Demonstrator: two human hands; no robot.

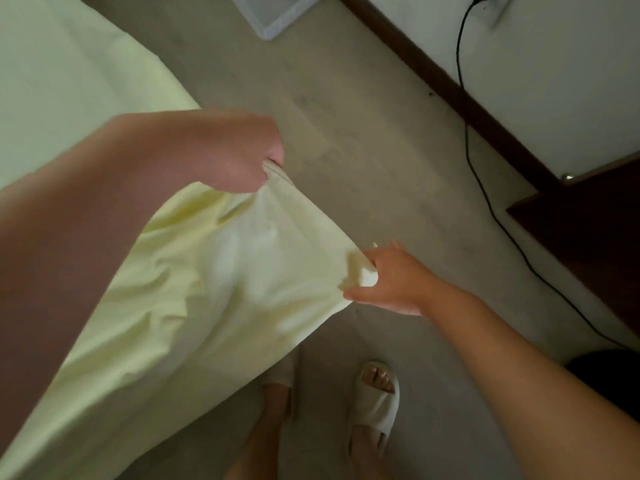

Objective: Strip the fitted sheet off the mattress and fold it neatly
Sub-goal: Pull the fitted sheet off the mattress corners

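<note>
The pale yellow fitted sheet [242, 258] stretches between my two hands above the floor and runs back over the mattress [52, 98] at the left. My left hand [235, 157] is closed around the sheet's upper edge near the middle of the view. My right hand [391, 278] pinches a bunched corner of the sheet lower and to the right. The fabric between them is pulled fairly taut and hangs down toward my feet. My left forearm hides part of the sheet at the left.
My feet in pale slippers [374, 400] stand on the grey floor [346, 140]. A black cable [467, 140] trails along the floor by the dark skirting board [450, 88]. Dark wooden furniture [588, 230] stands at the right; a white box [277, 15] lies at the top.
</note>
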